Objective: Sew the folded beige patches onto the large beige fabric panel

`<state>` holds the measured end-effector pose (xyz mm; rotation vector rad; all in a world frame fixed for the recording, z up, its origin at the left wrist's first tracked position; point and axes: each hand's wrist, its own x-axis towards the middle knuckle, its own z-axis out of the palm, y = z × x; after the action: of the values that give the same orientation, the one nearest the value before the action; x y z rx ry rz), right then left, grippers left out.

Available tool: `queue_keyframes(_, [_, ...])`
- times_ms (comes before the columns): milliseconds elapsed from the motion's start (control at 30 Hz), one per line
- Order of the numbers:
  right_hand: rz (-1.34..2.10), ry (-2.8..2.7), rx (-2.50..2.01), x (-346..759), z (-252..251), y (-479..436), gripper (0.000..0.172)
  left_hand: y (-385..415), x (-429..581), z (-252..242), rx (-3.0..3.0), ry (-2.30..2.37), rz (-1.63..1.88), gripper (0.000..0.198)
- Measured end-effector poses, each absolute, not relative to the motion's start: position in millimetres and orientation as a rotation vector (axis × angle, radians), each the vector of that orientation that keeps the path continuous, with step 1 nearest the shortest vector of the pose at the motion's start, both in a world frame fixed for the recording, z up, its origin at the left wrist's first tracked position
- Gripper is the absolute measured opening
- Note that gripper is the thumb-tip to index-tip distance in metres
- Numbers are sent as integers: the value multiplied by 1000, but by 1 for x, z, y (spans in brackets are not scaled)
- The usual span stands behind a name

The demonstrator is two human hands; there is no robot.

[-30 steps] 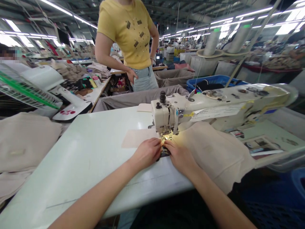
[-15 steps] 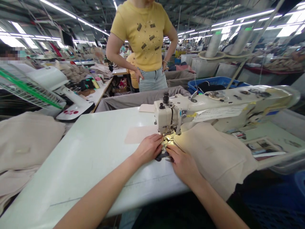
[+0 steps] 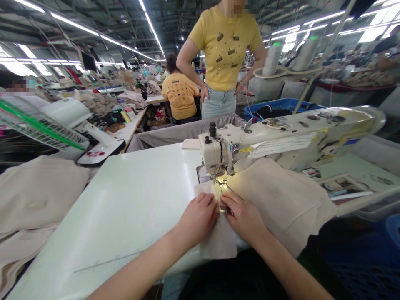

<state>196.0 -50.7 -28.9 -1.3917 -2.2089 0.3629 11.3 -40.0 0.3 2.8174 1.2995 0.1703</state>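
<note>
A beige fabric strip [image 3: 219, 241] runs from beside the needle area of the sewing machine [image 3: 212, 156] toward me, its near end hanging at the table edge. My left hand [image 3: 199, 214] is closed on this strip, fingers curled over it just in front of the presser foot [image 3: 222, 181]. Close beside it, my right hand [image 3: 246, 216] has its fingers bent together near a small metal part at the strip's right edge; what its fingertips pinch is hidden. A larger beige fabric piece [image 3: 278, 196] lies to the right of the needle, beneath the machine arm.
Stacked beige fabric [image 3: 40, 191] lies at the left, near a white desk fan [image 3: 65, 116]. A small beige piece [image 3: 191, 144] lies at the table's back edge. Thread cones [image 3: 271, 60] stand behind the machine. A person in yellow [image 3: 231, 50] stands opposite; another sits behind.
The strip that lay flat left of the needle has turned and come toward me, under my left hand. Both hands have drawn slightly nearer to me. My view has shifted left.
</note>
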Motion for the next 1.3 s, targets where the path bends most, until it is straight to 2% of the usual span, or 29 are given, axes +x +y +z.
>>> queue_keyframes(367, [269,-2270,-1348,201,-43,-71,30,-49,10,-7,2913,1242,132,27])
queue_keyframes(567, [328,-2321,-1410,200,-36,-59,34,-37,7,-6,2874,1266,163,21])
queue_keyframes(767, [404,-2372,-1541,191,-16,-31,28,-7,3,-4,2878,1276,223,16])
queue_keyframes(900, [444,-2341,-1555,190,-12,-21,30,9,-1,-6,2888,1286,278,14])
queue_keyframes(1000, [442,-2180,-1515,196,-17,-28,33,11,-3,-5,2879,1287,310,18])
queue_keyframes(1100, [379,-2032,-1526,202,-25,-43,29,4,-2,-6,2862,1319,299,24])
queue_keyframes(1200, [340,-2047,-1582,205,-34,-57,24,-5,-1,-13,2866,1336,314,28])
queue_keyframes(1300, [288,-2106,-1606,204,-41,-63,27,-11,-3,-22,2869,1323,411,32])
